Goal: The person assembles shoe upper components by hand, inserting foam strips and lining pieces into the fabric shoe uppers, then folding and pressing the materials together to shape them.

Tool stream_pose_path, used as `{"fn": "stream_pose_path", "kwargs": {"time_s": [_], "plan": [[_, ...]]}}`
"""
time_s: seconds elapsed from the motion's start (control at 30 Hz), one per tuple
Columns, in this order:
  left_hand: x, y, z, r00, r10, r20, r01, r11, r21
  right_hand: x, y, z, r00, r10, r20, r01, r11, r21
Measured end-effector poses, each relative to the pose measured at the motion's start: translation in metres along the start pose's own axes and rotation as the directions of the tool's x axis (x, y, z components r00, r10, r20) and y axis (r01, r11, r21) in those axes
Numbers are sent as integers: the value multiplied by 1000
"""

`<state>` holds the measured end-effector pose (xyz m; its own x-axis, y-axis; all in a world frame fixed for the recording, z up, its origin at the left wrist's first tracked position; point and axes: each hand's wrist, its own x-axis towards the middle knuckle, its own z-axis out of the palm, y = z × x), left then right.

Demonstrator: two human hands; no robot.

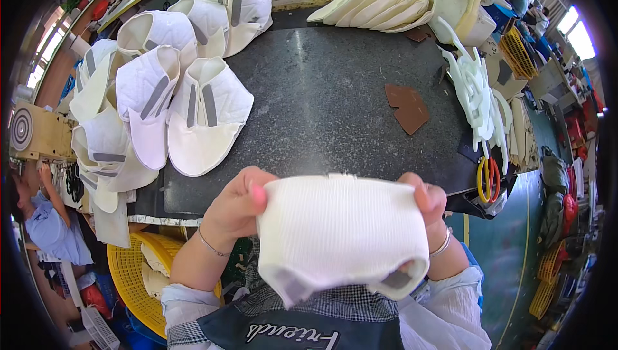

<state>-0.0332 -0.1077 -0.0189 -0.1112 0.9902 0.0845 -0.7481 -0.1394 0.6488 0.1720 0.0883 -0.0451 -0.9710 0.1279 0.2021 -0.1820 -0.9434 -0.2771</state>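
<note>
Now holds a white ribbed piece (344,234) up before the body, by the near edge of a dark, speckled surface (302,112) and around the middle of that edge. Grasps its upper left corner in the left hand (241,198), with the thumb against the side and the other fingers partly hidden; grips the upper right corner likewise in the right hand (426,198). Turns the finely lined face toward the camera, with an opening at the lower right and a grey patch at the lower left (rather blurred along the bottom). Faces, along the left edge from the far corner to the near one, a crowd of white shoe uppers (209,118) with grey strips, some overlapping. Has a fanned row of cream pieces (376,2) at the far edge, toward the right, and a brown scrap (407,108) lying flat inward from the right edge. Has also, along that right edge, a tangle of white plastic links (473,92), and, at the near right corner, scissors (494,179) with one red and one yellow handle loop. Keeps a yellow basket (129,285) below the near left corner, holding pale pieces. Wears a dark apron (296,327) and a thin bracelet on each wrist.
</note>
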Motion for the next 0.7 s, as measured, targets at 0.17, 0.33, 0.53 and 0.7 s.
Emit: {"fn": "stream_pose_path", "kwargs": {"time_s": [0.17, 0.33, 0.53, 0.7], "plan": [[17, 35, 48, 963, -252, 101, 213, 933, 290, 10, -22, 19, 779, 603, -173, -568, 561, -602], [62, 50, 65, 983, 165, 76, -151, 509, 847, 5, -16, 80, 957, 290, 29, -94, 402, -911], [72, -2, 98, 777, 595, 205, -192, -86, 978, 23, 10, 55, 865, -468, 182, -15, -388, -922], [80, -20, 74, 758, 602, 250, -256, -77, 964, 38, 17, 37, 930, -354, 98, 122, 44, -992]]}}
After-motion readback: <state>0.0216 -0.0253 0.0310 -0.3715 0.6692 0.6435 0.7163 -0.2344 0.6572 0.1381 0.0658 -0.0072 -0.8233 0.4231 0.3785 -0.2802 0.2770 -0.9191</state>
